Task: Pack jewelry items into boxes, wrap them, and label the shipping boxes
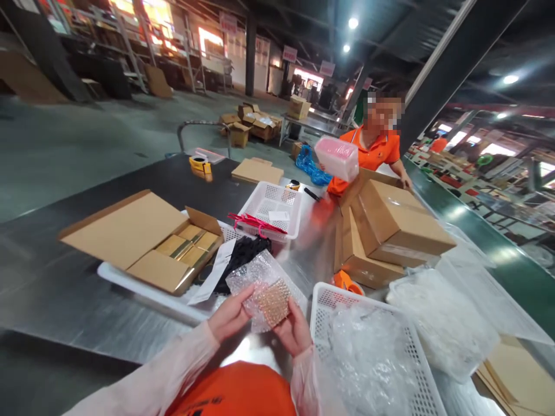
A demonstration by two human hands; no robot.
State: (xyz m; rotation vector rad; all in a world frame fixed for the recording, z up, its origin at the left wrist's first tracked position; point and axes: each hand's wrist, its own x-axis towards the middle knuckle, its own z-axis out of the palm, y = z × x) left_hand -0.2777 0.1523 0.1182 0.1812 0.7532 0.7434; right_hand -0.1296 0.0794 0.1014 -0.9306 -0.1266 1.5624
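Close to my body, both hands are on a small tan block covered by clear bubble wrap. My left hand is closed on the left edge of the wrap. At the block's right side, my right hand grips it between thumb and fingers. A loose part of the wrap extends up and away from the block. Just beyond it lie a white paper slip and a bundle of black material.
An opened carton with small boxes rests on a white tray at left. A white basket of bubble wrap stands at right. Behind are a basket with pink strips, an orange tape dispenser, cartons and a co-worker holding a pink-and-white package.
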